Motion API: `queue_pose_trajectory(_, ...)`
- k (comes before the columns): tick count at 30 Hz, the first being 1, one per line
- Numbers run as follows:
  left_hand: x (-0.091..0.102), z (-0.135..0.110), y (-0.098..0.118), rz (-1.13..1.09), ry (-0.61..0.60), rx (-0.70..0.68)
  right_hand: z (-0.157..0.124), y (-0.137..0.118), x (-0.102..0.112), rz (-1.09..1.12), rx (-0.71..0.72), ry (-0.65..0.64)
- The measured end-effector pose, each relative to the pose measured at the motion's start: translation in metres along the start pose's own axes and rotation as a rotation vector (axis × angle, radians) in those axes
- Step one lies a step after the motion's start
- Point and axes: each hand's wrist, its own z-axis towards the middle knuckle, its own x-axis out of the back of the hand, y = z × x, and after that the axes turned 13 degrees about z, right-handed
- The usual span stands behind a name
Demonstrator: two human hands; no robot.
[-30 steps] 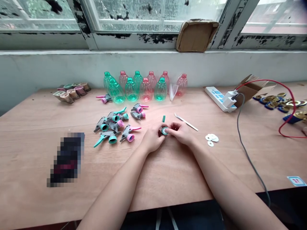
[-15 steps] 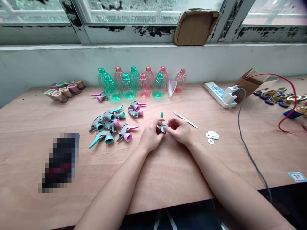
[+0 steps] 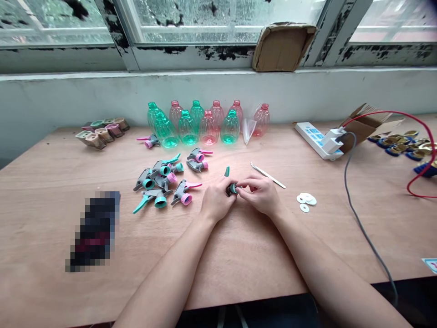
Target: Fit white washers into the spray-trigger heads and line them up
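Plywood tabletop (image 3: 51, 218), left hand (image 3: 215, 200) and right hand (image 3: 259, 193) closed around a teal spray cap (image 3: 233, 188), mostly hidden by fingers.

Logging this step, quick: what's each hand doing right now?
Left hand: closed, holding a teal-ringed spray-head part.
Right hand: closed, its fingertips pinching the same part.

Soft daylight comes through the windows (image 3: 218, 23) at 12 o'clock, washing the panes nearly white and laying a pale sheen across the middle of the worktop (image 3: 58, 214). Shadows under the hands (image 3: 239, 196) stay faint. Focus looks sharp except for a pixelated patch (image 3: 94, 230) at 8 o'clock, and the wide lens bends the sill (image 3: 218, 73) toward 9 and 3 o'clock.
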Motion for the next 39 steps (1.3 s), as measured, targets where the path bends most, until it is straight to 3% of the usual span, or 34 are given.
queue_pose_trajectory(11, -0.003, 0.0, 0.001, 0.093, 0.011, -0.002, 0.003, -0.009, 0.003, -0.041, -0.069, -0.041)
queue_pose_trajectory(27, -0.006, 0.004, 0.001, 0.101, 0.001, -0.017, 0.004, -0.009, -0.007, 0.077, -0.221, 0.072)
queue_pose_trajectory(30, -0.006, 0.005, 0.0, 0.077, 0.01, -0.012, 0.004, -0.009, -0.008, 0.086, -0.228, 0.086)
queue_pose_trajectory(39, 0.0, 0.004, -0.004, -0.144, 0.011, 0.078, 0.004, -0.002, 0.0, 0.171, -0.153, -0.034)
